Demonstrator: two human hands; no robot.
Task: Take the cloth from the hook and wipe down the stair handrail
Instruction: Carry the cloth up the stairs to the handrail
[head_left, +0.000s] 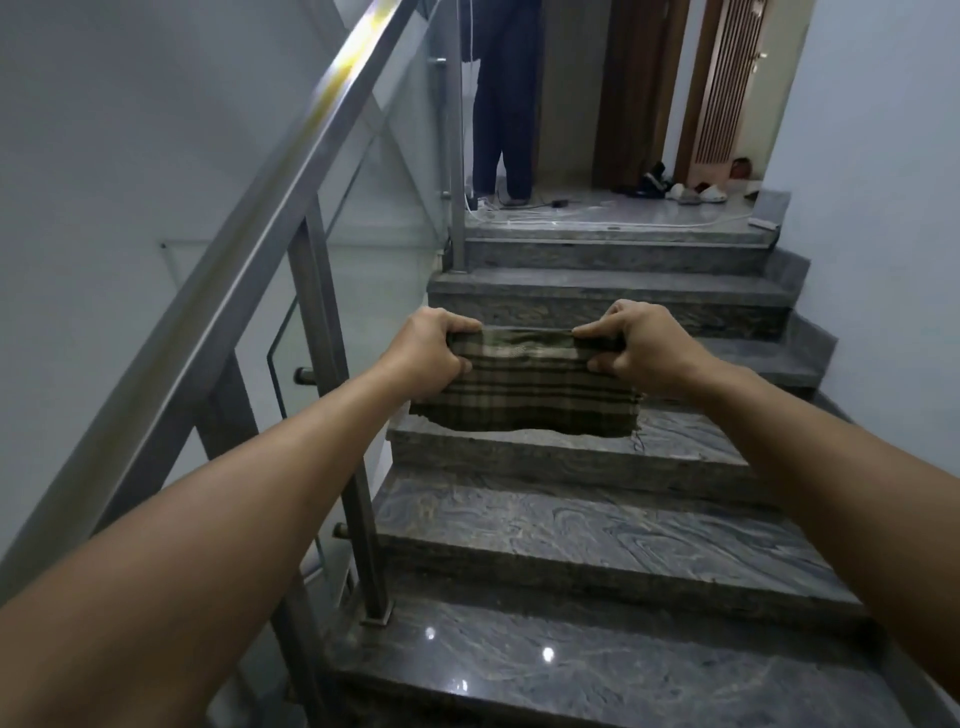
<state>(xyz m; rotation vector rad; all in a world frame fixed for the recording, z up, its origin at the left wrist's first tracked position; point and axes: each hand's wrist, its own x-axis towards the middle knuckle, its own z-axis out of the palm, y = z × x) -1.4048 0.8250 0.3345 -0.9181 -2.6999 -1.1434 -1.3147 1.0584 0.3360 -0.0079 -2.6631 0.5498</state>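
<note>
- Grey marble stairs (597, 525) climb to a landing (613, 208) with shoes (696, 192) and cables.
- A steel handrail (249, 249) over glass panels (374, 171) runs along the left edge; a plain wall bounds the right.
- The left hand (426, 353) and right hand (631, 348) each clench a top corner of the plaid cloth (524, 389), stretched between them above the steps, well apart from the handrail.
- A person's dark trousers (504, 104) stand on the landing.

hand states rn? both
Left hand: closed, gripping the left top edge of the plaid cloth.
Right hand: closed on the cloth's right top edge.
</note>
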